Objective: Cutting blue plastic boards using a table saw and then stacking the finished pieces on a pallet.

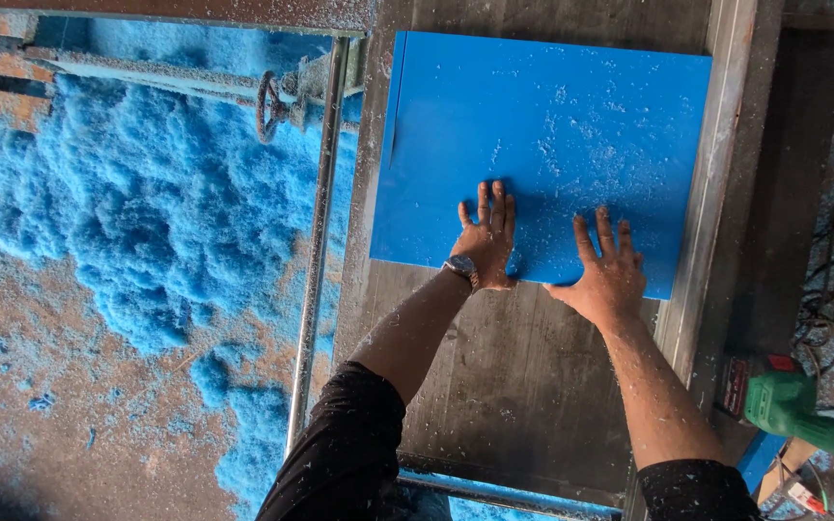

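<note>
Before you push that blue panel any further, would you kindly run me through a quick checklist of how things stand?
1. Left hand flat on the blue panel: ok.
2. Right hand flat on the panel at its near edge: ok.
3. Panel lying flat on the saw table: ok.
4. Panel's right edge against the side rail: looks close, cannot tell if touching.
5. Panel surface clean: not ok, pale shavings scattered on it.
6. Blade position: cannot tell, none visible.
</note>
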